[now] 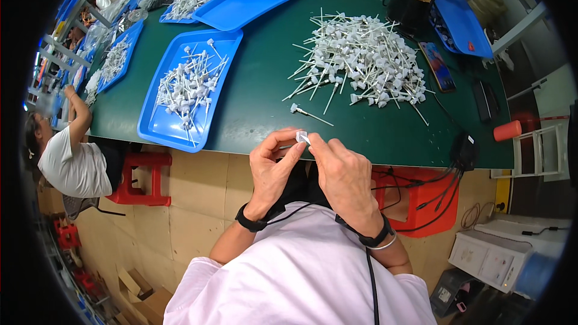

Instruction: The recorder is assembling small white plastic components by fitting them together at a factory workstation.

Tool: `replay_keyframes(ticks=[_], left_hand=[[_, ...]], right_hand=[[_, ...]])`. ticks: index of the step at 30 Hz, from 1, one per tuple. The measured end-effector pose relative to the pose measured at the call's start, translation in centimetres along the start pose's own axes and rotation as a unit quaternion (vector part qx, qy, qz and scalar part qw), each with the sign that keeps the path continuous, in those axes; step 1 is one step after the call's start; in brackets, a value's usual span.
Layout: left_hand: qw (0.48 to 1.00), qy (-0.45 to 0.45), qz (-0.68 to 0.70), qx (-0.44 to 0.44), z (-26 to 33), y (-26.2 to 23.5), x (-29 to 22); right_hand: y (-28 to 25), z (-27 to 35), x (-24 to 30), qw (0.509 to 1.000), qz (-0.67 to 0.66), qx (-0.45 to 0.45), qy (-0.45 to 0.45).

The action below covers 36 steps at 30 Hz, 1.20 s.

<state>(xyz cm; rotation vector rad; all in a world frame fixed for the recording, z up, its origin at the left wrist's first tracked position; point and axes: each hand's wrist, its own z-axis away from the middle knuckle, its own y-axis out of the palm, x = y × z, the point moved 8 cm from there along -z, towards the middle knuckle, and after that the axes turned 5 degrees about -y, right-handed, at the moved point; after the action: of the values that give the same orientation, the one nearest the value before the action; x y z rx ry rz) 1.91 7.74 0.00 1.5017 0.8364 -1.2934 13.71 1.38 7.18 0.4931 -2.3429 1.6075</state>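
Just past the table's near edge, my left hand (271,165) pinches a small white plastic piece (302,137) between thumb and fingertips. My right hand (345,174) closes on the same piece from the right, its fingertips at the lower side. The fingers cover part of it, and any stem is mostly hidden. A single white-headed piece with a thin stem (310,114) lies on the table beyond my hands. Farther off to the right spreads a big heap of similar stemmed pieces (367,63). To the left, a blue tray (155,125) holds more of them.
The green table (259,96) carries stacked blue trays (241,9) at the back. A black pouch (411,3), a phone (438,66) and another blue tray (463,24) stand at the right. Cables (442,186) hang off the near right edge. A co-worker (75,162) sits at the left.
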Motion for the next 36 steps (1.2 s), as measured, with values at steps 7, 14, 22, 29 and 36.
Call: replay_keyframes(ticks=[7,14,22,29,36], left_hand=[[1.000,0.013,-0.004,-0.014,0.4,0.2,0.1],[0.998,-0.045,0.036,0.016,0.1,0.3,1.0],[0.997,-0.041,0.059,0.031,0.1,0.5,1.1],[0.997,-0.039,0.060,0.034,0.1,0.5,1.3],[0.997,-0.037,0.058,0.033,0.1,0.6,1.3]], right_hand=[[0.2,0.2,-0.2,1.000,0.006,0.004,0.019],[-0.5,0.0,-0.7,0.999,-0.046,-0.023,0.005],[-0.2,0.0,-0.8,0.997,-0.072,-0.014,0.009],[-0.1,0.0,-1.0,0.996,-0.089,-0.015,0.012],[-0.2,0.0,-0.9,0.996,-0.091,-0.013,0.016]])
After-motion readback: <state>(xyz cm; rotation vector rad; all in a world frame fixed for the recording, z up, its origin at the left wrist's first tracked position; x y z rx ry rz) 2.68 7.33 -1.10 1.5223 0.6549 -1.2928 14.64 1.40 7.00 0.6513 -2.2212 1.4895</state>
